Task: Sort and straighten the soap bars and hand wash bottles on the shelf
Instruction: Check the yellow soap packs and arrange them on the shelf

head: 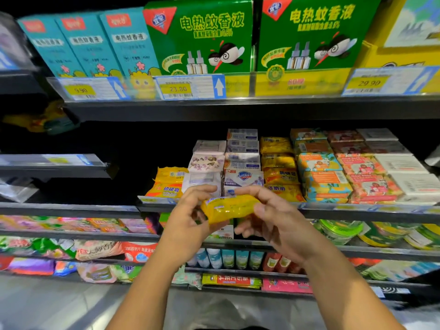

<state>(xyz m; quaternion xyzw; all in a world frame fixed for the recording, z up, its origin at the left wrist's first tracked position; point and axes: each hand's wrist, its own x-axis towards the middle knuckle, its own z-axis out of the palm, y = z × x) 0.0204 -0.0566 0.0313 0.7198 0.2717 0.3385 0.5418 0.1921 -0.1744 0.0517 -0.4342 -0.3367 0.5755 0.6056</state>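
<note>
A: Head view, first entry?

B: One yellow soap bar (228, 208), wrapped, lying crosswise and slightly tilted. It is held in the air between both hands, just in front of the soap shelf (357, 212).

A: State of the hands?

B: Left hand (190, 216): fingers curled about the bar's left end. Right hand (273, 219): thumb on the near face, fingers over the top of the right end. Both grip the bar.

A: Stock just beyond the hands?

B: Directly behind them is the Safeguard soap stack (242, 167), white and blue, several bars high. Behind the left hand is the floral soap stack (207, 160), in pale wrappers, touching the Safeguard stack. Further left of the left hand are the yellow sulfur soap packets (166, 184), at the shelf's front edge.

A: To the right of the right hand?

B: Four columns side by side: the yellow soap stack (278, 167), then the orange and teal soap packs (319, 175), the pink soap packs (364, 172) and the white soap boxes (402, 167).

A: Above the hands?

B: Three teal boxes (88, 44) and two green boxes (202, 36) on the upper shelf. The middle price tag (176, 88) reads 23.80.

A: Below the hands?

B: A row of small bottles (226, 258), partly hidden by the wrists; labels too blurred to read.
</note>
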